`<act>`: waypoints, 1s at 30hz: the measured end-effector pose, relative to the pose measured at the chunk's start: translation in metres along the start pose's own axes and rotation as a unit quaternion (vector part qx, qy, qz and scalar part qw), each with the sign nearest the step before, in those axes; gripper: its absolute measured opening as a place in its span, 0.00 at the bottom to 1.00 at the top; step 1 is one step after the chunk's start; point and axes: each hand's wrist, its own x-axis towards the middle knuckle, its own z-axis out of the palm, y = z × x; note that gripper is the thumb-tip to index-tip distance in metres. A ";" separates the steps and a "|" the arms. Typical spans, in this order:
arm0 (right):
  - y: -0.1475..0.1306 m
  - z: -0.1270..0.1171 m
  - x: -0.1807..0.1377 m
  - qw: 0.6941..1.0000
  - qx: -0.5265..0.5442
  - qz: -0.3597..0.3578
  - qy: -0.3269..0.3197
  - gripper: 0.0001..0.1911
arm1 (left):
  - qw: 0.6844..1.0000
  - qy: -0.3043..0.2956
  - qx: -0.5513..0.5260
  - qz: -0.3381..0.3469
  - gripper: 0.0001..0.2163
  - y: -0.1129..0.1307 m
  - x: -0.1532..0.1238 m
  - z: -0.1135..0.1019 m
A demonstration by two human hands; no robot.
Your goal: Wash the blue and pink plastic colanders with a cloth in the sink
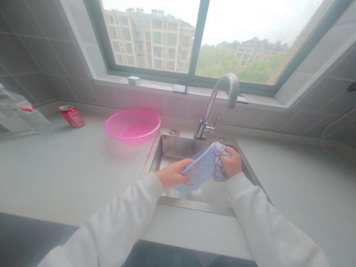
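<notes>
Over the sink a light blue plastic basket with a perforated wall is held tilted. My left hand grips its left side, thumb at the rim and fingers along the wall. In my right hand is a bunched, pale lilac cloth, closed in the fingers and pressed against the basket's right end. The cloth covers that end of the rim. The basket's inside is mostly turned away from view.
A chrome faucet arches up behind the sink. On the counter to the left stand a pink basket, a red can and a clear plastic bottle. A small green block lies on the windowsill.
</notes>
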 end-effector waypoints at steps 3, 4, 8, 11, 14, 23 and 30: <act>-0.011 -0.001 -0.008 0.999 0.004 -0.053 -0.001 0.09 | 1.000 0.000 0.015 -0.006 0.26 0.000 0.000 -0.003; -0.018 -0.001 -0.014 0.996 0.002 -0.092 -0.004 0.08 | 1.000 0.005 0.021 -0.005 0.26 0.000 0.000 -0.005; -0.049 0.003 -0.050 0.949 0.000 -0.300 -0.092 0.06 | 0.995 0.034 0.087 0.030 0.26 -0.003 0.004 -0.010; -0.061 0.004 -0.061 0.910 0.038 -0.380 -0.165 0.05 | 0.990 0.046 0.125 0.056 0.25 -0.004 0.004 -0.013; -0.047 0.003 -0.041 0.957 0.058 -0.253 -0.127 0.05 | 0.996 0.028 0.077 0.028 0.26 -0.003 0.002 -0.010; 0.030 0.015 0.014 0.968 0.123 0.165 -0.141 0.13 | 0.999 0.012 -0.040 0.005 0.28 -0.004 -0.001 0.000; 0.049 0.018 0.020 0.957 0.188 0.152 -0.160 0.13 | 0.982 0.027 -0.186 0.003 0.27 0.007 -0.008 -0.009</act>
